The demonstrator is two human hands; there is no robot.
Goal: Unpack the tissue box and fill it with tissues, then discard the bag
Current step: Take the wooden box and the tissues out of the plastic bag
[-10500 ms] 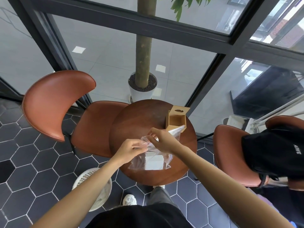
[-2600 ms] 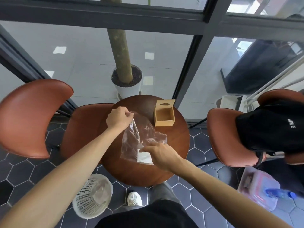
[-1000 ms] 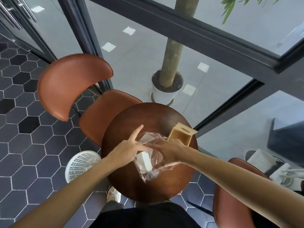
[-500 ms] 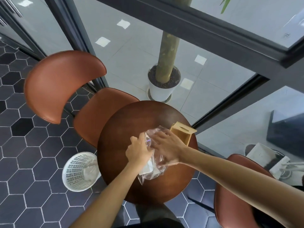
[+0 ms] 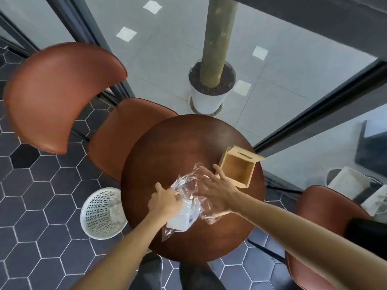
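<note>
Two hands on crumpled clear plastic bag [image 5: 187, 184] beside open wooden tissue box [image 5: 237, 171]: left hand [image 5: 165, 203] pinching it, right hand [image 5: 216, 193] spread.

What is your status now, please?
Left hand grips plastic bag; right hand flat on it. Tissues inside bag. Wooden tissue box open, empty. No obstruction seen.

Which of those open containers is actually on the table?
The wooden tissue box, by the right hand. The white mesh basket stands on the floor beside the table; the white plant pot on the pale tiles beyond.
</note>
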